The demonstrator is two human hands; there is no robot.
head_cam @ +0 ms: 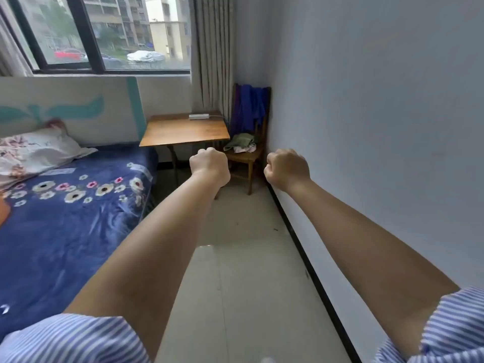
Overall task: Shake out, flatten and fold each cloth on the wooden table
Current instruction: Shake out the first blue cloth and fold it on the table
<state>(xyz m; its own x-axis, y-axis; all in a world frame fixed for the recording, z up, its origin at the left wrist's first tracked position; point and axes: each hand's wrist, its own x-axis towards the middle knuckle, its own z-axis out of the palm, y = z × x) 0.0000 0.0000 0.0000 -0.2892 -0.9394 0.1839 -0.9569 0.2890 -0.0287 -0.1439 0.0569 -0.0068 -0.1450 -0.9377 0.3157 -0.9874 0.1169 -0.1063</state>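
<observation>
A head-worn view down a narrow bedroom. Both bare forearms stretch forward at mid-frame, each ending in a closed fist that holds nothing: the left hand (209,165) just left of centre, the right hand (286,167) to its right, close to the grey wall. The arms seem raised in readiness rather than work, since they are well apart from any cloth.

The wooden surface (183,131) stands beyond them at centre, under the window, bare of cloth, carrying only a white power strip (199,116).

The cloths sit on a wooden chair (247,158) just right of it. A crumpled green and pale heap (241,144) lies on the seat, and a blue cloth (250,106) hangs limp over the backrest. A bed with blue floral bedding (65,218) fills the left side.
</observation>
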